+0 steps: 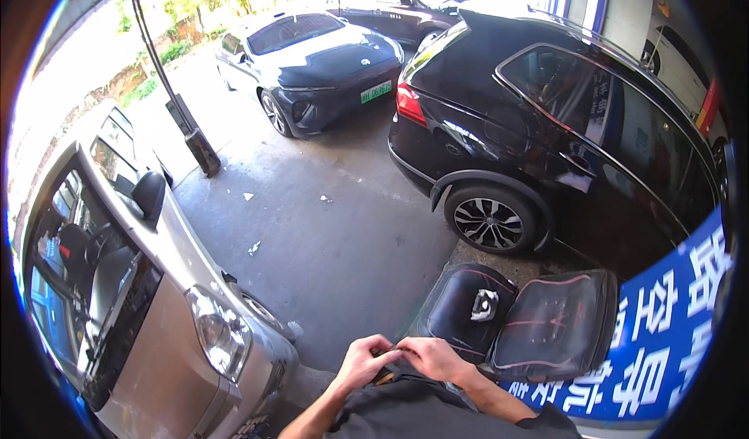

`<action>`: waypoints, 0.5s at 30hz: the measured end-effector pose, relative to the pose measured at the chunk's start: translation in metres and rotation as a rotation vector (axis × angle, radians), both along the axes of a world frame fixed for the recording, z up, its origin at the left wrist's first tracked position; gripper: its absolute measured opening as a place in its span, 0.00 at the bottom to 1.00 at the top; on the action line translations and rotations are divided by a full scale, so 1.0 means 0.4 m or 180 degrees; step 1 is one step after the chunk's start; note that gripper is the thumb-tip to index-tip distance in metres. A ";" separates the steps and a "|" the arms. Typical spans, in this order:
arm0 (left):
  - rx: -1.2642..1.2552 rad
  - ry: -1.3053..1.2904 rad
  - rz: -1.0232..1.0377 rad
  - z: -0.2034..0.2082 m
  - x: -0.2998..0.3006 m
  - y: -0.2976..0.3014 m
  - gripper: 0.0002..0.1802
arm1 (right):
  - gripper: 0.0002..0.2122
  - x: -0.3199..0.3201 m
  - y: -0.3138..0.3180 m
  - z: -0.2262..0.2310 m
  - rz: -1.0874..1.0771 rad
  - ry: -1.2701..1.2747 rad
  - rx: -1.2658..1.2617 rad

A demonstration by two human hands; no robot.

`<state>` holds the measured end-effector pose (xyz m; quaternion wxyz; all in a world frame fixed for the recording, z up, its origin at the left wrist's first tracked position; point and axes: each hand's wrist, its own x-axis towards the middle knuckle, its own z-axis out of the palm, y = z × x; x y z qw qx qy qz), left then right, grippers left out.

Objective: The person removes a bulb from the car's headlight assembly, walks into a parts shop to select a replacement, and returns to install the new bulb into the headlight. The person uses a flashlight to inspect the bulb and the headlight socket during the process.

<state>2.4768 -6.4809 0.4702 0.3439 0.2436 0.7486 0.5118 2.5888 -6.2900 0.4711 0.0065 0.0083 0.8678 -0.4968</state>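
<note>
My left hand (pixel 362 363) and my right hand (pixel 438 360) meet close in front of my dark shirt (pixel 433 412). Both are closed, with the fingertips pinched together and almost touching. Something small and dark shows between them, but it is too small and too covered by the fingers to name. Just below the hands is a narrow yellowish-brown strip (pixel 384 377). Beyond my right hand, two black car seats (pixel 555 326) with reddish piping stand side by side. A small crumpled white item (pixel 484 306) lies on the left one.
A silver van (pixel 156 345) stands close on my left. At the right is a black SUV (pixel 484 127), and a dark car (pixel 328 80) is parked ahead. A blue sign panel (pixel 624 361) stands beside the seats. White scraps (pixel 253 248) lie on the floor near a post (pixel 201 150).
</note>
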 end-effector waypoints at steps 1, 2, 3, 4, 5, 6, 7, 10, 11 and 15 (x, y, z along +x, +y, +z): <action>-0.0054 0.0039 -0.0149 0.018 -0.099 0.072 0.15 | 0.08 -0.075 0.061 0.005 -0.0176 -0.0090 -0.0111; -0.0112 -0.0080 -0.0247 0.039 -0.193 0.143 0.17 | 0.08 -0.157 0.124 0.011 -0.0347 -0.0094 -0.0254; -0.0101 0.0297 -0.0540 0.061 -0.295 0.205 0.18 | 0.08 -0.237 0.185 0.020 -0.0409 -0.0150 -0.0593; -0.0171 0.0651 -0.0834 0.067 -0.402 0.264 0.18 | 0.09 -0.325 0.246 0.014 -0.0451 -0.0297 -0.0795; -0.0362 0.0664 -0.1083 0.064 -0.513 0.324 0.20 | 0.09 -0.422 0.312 0.003 -0.0449 -0.0330 -0.0786; -0.0331 0.0731 -0.1221 0.042 -0.624 0.384 0.21 | 0.10 -0.522 0.370 -0.021 -0.0458 -0.0393 -0.0781; -0.0421 0.0788 -0.1305 0.007 -0.743 0.449 0.22 | 0.10 -0.635 0.430 -0.051 -0.0487 -0.0459 -0.0797; -0.0384 0.0563 -0.1103 -0.127 -1.073 0.602 0.21 | 0.09 -1.016 0.607 -0.146 -0.0264 -0.0559 -0.0376; -0.0448 0.0271 -0.0928 -0.166 -1.194 0.649 0.20 | 0.09 -1.148 0.661 -0.165 -0.0108 -0.0450 -0.0068; -0.0262 -0.0174 -0.0145 -0.212 -1.687 0.796 0.15 | 0.08 -1.722 0.835 -0.153 0.0331 0.0044 0.0518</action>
